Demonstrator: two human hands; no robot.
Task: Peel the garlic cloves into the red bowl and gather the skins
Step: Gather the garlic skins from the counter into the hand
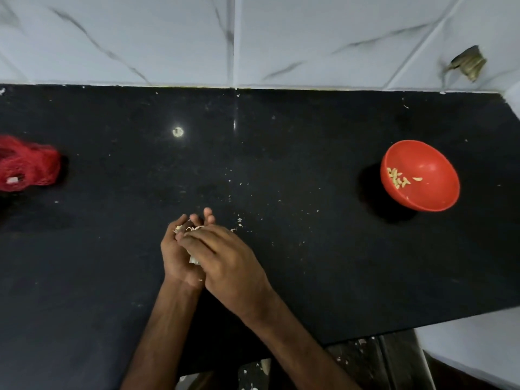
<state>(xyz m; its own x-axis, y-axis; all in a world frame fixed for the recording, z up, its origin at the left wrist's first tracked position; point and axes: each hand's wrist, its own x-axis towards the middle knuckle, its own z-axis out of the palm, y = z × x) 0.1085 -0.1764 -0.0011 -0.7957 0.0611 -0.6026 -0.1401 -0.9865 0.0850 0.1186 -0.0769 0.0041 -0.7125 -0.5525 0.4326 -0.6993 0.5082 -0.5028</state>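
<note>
The red bowl sits upright at the right of the worktop, a small cluster of pale peeled garlic cloves inside, one lying apart. Papery skins are bunched in the cupped left hand under the right hand; loose flecks lie beside them.

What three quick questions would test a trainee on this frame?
1. True or false: the bowl is empty.
2. What lies at the left end of the counter? A: bag. B: knife. C: plate.
3. Fill in: the left hand and right hand enclose garlic ____.

Key
1. False: cloves lie in it.
2. A.
3. skins.
</note>
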